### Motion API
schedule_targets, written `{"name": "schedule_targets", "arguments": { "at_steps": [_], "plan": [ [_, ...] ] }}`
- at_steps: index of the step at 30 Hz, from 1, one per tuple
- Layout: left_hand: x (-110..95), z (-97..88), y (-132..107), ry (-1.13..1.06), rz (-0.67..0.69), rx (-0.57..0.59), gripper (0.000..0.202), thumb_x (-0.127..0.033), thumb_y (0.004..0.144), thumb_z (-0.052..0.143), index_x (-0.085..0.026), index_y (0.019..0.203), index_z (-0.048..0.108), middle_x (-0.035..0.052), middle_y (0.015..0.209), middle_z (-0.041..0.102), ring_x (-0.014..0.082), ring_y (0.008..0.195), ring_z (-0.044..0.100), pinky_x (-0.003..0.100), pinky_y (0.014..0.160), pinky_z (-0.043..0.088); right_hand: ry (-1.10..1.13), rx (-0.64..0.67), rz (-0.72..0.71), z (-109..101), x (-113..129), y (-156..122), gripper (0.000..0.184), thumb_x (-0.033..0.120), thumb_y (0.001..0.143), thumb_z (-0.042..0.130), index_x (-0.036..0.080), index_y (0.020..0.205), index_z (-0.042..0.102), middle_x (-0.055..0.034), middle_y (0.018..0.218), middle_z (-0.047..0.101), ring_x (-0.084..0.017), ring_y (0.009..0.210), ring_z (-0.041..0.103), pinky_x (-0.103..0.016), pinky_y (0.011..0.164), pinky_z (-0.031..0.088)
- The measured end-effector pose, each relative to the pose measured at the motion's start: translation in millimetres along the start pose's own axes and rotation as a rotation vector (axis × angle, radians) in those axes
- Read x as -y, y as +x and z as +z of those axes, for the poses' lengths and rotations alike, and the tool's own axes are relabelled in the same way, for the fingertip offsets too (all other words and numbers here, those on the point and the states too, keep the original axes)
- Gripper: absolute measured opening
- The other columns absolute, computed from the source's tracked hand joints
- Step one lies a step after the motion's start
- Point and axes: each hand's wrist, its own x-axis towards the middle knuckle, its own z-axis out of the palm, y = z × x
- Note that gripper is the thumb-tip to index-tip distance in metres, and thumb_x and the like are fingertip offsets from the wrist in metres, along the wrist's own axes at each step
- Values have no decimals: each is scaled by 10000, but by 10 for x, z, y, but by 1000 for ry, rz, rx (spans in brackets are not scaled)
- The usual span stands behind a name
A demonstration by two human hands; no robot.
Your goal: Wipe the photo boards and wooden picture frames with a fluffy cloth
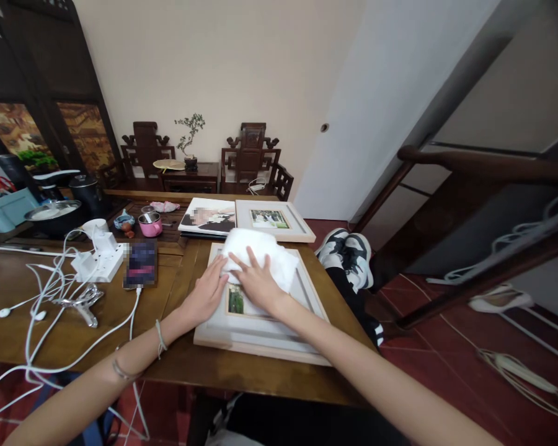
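A pale wooden picture frame (pixel 260 350) lies flat on the brown table, with a small photo (pixel 235 301) in its middle. A folded white cloth (pixel 248 243) rests over its upper part and covers some of the photo. My right hand (pixel 259 282) presses down on the cloth, palm low and fingers spread. At the left side of the frame is my left hand (pixel 207 292); its fingers are stretched out and their tips touch the cloth's left edge. Neither hand is wrapped around anything.
Behind lie a second framed photo (pixel 302 232) and a photo book (pixel 207 214). To the left are a phone (pixel 140 265) on a cable, a power strip (pixel 103 263), tangled white cords and a pink cup (pixel 150 226). A person's shoes (pixel 357 254) show beyond the table's right edge.
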Motion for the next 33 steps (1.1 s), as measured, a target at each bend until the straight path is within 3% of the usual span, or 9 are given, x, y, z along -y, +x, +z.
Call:
{"name": "schedule_targets", "arguments": {
  "at_steps": [2, 4, 8, 13, 17, 22, 25, 28, 33],
  "plan": [
    [-18, -16, 7, -35, 8, -25, 518, -407, 1017, 277, -130, 1452, 323, 146, 1556, 307, 207, 1462, 242, 431, 1207, 207, 5, -2, -40, -44, 48, 129, 589, -9, 813, 430, 237, 1327, 581, -58, 1585, 266, -469, 1431, 102, -804, 997, 215],
    [-38, -17, 8, -65, -8, -39, 525, -422, 1016, 274, -127, 1447, 328, 149, 1550, 317, 211, 1462, 244, 426, 1208, 204, 21, 28, -83, -106, 155, 36, 585, -19, 793, 446, 200, 1316, 592, -86, 1570, 300, -481, 1420, 137, -800, 996, 232],
    [-56, 14, -3, -99, -89, -48, 520, -450, 1021, 235, -151, 1412, 400, 131, 1517, 387, 224, 1446, 287, 453, 1196, 232, 112, 182, -189, -250, 294, -576, 682, -49, 685, 484, 176, 1320, 592, -87, 1569, 293, -463, 1426, 139, -738, 1056, 239],
    [-43, 59, -7, -29, -123, -27, 500, -449, 1014, 271, -153, 1354, 487, 119, 1502, 414, 239, 1431, 317, 475, 1187, 245, 204, 370, -147, -461, 135, -1127, 752, -85, 651, 416, 239, 1300, 615, -28, 1536, 359, -381, 1447, 141, -676, 1099, 248],
    [-52, 52, 19, -6, -143, -56, 470, -363, 1018, 242, -135, 1311, 530, 117, 1455, 479, 214, 1390, 391, 432, 1184, 275, 188, 391, -138, -549, 277, -1088, 750, -87, 615, 465, 212, 1282, 629, -43, 1546, 321, -427, 1436, 135, -712, 1085, 221],
    [-60, 15, 37, 31, -126, -61, 478, -337, 1016, 219, -108, 1279, 546, 129, 1421, 512, 192, 1367, 421, 387, 1182, 289, 274, 300, -208, -524, 609, -962, 577, -14, 724, 488, 150, 1254, 649, -59, 1556, 305, -419, 1439, 96, -640, 1146, 155],
    [-58, 9, 26, 140, -79, 19, 455, -361, 1012, 253, -130, 1264, 554, 125, 1453, 473, 225, 1406, 359, 439, 1174, 295, 252, 294, -160, -474, 504, -1087, 585, -32, 699, 480, 167, 1212, 677, -56, 1537, 342, -395, 1441, 132, -617, 1152, 180],
    [-51, 17, 14, 234, -52, 82, 440, -369, 1001, 309, -122, 1282, 540, 141, 1480, 436, 250, 1435, 302, 465, 1170, 290, 175, 300, -21, -395, 219, -1345, 617, -67, 670, 437, 192, 1159, 711, -40, 1514, 375, -384, 1430, 190, -613, 1143, 222],
    [-91, 6, 0, 282, -53, 132, 428, -271, 979, 333, -137, 1356, 485, 123, 1517, 390, 244, 1450, 270, 480, 1156, 306, 63, 284, 99, -271, -67, -1618, 628, -84, 639, 420, 199, 1103, 736, -26, 1505, 373, -376, 1419, 221, -597, 1140, 256]
  ]
}}
